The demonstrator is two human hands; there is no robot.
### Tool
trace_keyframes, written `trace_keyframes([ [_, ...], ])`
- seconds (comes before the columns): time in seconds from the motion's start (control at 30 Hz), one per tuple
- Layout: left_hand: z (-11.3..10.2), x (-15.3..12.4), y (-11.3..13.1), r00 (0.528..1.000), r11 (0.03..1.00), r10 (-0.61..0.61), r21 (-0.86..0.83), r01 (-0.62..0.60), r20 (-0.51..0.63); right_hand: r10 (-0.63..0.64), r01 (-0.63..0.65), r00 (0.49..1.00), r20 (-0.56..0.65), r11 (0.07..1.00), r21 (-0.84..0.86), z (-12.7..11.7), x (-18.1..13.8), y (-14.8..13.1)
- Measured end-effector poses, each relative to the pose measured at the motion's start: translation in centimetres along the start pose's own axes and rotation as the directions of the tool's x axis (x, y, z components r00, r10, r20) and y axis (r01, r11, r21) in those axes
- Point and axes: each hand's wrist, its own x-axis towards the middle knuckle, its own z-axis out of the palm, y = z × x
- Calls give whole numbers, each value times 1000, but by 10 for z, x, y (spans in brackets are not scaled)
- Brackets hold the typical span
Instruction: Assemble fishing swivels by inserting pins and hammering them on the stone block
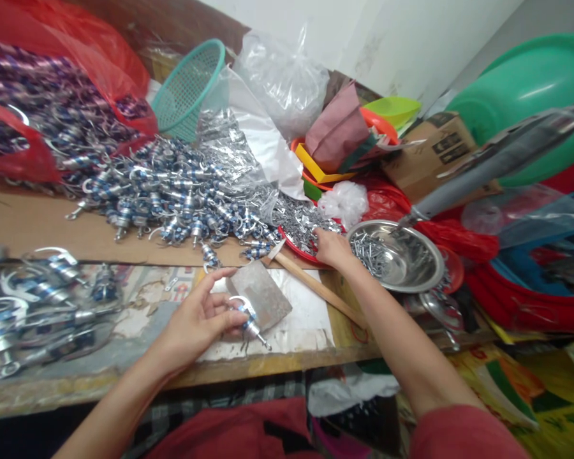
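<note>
My left hand (201,319) holds a small blue-and-silver metal fitting (247,319) with a ring and a pin, pinched in the fingers over a grey metal block (261,294) near the workbench's front edge. My right hand (331,247) reaches forward with its fingers down in a red tray of small silver parts (299,231); the fingertips are hidden among the parts. A wooden-handled hammer (316,284) lies between the two hands.
A large heap of the same blue-and-silver fittings (172,191) covers the cardboard behind. More fittings (33,299) lie at the left. A steel bowl of screws (402,255) stands right of the tray. Teal basket (189,86), plastic bags, cardboard box (435,153) and green basin (530,89) crowd the back.
</note>
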Motion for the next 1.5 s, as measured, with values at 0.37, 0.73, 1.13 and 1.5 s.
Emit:
trace_keyframes([
  [0.37,-1,2,-1,999,998,41,43,-40,0,-380,388,916,-131,750,536,-22,-86,-60],
  [0.73,-4,2,-4,998,997,60,44,-61,27,-559,503,821,-118,608,614,-15,-104,-100],
  [1.13,-1,2,-2,999,998,52,39,-51,-17,-92,135,985,-147,940,313,4,-101,-34],
  [1.5,0,0,0,998,999,39,20,-39,-45,-205,283,958,-199,763,581,-41,-144,-31],
])
